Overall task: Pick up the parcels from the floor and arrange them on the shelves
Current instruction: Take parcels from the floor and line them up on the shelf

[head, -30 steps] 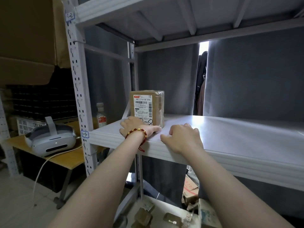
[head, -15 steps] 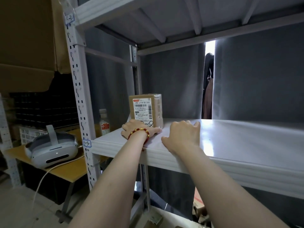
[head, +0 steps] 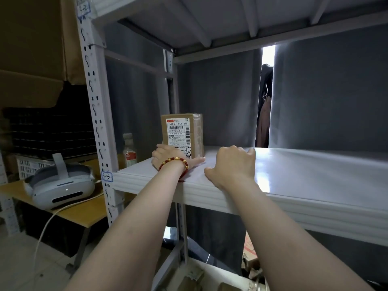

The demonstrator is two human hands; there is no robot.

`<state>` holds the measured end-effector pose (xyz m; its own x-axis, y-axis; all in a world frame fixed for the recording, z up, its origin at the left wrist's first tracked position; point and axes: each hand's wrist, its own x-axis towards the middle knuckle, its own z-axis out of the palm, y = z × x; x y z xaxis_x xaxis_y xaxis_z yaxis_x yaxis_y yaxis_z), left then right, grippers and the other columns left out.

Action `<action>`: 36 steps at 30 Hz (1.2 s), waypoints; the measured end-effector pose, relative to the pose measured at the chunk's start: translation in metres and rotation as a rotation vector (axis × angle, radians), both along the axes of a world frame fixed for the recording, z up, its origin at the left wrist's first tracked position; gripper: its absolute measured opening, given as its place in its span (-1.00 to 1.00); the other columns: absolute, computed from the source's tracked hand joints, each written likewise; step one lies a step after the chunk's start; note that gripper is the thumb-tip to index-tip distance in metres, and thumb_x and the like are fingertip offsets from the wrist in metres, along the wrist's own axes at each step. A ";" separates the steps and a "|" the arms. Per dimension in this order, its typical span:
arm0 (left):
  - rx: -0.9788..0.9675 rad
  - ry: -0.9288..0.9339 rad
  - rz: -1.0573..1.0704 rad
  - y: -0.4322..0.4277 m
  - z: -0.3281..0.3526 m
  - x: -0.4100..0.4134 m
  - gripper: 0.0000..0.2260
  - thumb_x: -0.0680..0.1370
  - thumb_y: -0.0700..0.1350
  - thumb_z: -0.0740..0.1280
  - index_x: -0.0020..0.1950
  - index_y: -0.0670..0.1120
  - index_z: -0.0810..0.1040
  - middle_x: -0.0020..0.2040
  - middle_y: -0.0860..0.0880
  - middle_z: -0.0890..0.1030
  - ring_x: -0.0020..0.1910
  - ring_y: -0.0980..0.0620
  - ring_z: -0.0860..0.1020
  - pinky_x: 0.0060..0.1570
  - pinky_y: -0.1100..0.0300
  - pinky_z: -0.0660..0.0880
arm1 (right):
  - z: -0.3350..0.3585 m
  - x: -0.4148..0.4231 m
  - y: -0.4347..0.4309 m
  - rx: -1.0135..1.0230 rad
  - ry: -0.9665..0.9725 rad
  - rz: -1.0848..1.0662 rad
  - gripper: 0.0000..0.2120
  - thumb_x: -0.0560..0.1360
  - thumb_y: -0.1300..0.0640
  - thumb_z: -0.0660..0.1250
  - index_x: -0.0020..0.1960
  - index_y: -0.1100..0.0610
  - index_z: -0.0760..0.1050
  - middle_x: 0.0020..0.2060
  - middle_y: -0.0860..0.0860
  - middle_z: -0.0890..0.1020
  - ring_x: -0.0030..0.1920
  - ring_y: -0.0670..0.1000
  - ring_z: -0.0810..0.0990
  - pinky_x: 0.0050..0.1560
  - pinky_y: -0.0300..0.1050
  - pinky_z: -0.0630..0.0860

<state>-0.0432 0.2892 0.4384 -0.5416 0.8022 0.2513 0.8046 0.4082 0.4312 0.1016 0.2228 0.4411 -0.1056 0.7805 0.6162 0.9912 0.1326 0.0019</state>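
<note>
Dim; curtain gap (head: 268, 53) backlight glares off shelf (head: 315, 173).

The white shelf (head: 294, 177) crosses mid-frame, bearing one brown labelled parcel (head: 182, 133) upright at centre-left; my left hand (head: 168, 159) and right hand (head: 233, 162) rest near its front edge.
</note>
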 end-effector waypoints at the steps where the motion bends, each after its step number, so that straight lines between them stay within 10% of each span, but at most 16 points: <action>1: 0.004 0.011 -0.015 -0.004 0.001 0.000 0.30 0.17 0.59 0.31 0.57 -0.25 -0.05 0.52 -0.22 0.18 0.46 -0.22 0.23 0.38 -0.08 0.31 | 0.000 0.000 -0.001 0.011 0.005 0.001 -0.74 0.48 -0.17 0.26 -0.10 0.03 0.41 -0.07 0.02 0.62 0.07 0.11 0.57 0.20 0.06 0.33; 10: 0.423 -0.013 -0.218 -0.057 -0.024 0.011 -0.29 0.47 0.34 0.29 0.37 -0.18 0.31 0.34 -0.18 0.39 0.34 -0.16 0.33 0.32 -0.03 0.37 | -0.003 -0.002 -0.014 0.248 0.002 0.116 -0.65 0.55 -0.15 0.24 -0.26 0.08 0.31 -0.26 0.07 0.57 -0.18 0.14 0.53 0.08 0.01 0.34; 16: 0.655 0.013 -0.289 -0.110 -0.083 0.009 -0.40 0.57 0.21 0.22 0.44 -0.17 0.25 0.42 -0.16 0.31 0.42 -0.13 0.24 0.41 -0.04 0.27 | -0.035 -0.016 -0.028 0.440 -0.069 0.374 -0.82 0.45 0.09 0.30 -0.22 0.18 0.59 -0.26 0.11 0.64 -0.19 0.14 0.54 -0.10 -0.02 0.41; 22: 0.371 0.184 -0.307 -0.157 -0.181 -0.013 -0.34 0.61 0.07 0.22 0.57 -0.20 0.01 0.58 -0.20 0.04 0.57 -0.14 0.01 0.55 -0.01 0.00 | -0.182 -0.049 -0.071 0.375 0.168 0.538 -0.76 0.37 0.25 0.35 0.04 0.19 0.59 0.17 0.17 0.59 0.23 0.16 0.51 0.30 0.08 0.39; 36: -0.269 0.154 -0.162 -0.239 -0.378 -0.057 -0.55 0.58 -0.04 0.22 0.40 -0.20 0.23 0.38 -0.22 0.29 0.37 -0.20 0.27 0.35 -0.05 0.26 | -0.376 -0.107 -0.159 -0.502 0.445 0.302 -0.72 0.61 0.11 0.14 0.25 0.16 0.48 0.26 0.09 0.44 0.23 0.14 0.47 -0.04 -0.11 0.35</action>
<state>-0.0999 0.0507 0.0601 -0.3737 0.9233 0.0885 0.9157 0.3520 0.1940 -0.0052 0.0637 0.0653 -0.1842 0.9563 0.2270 0.8039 0.2795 -0.5250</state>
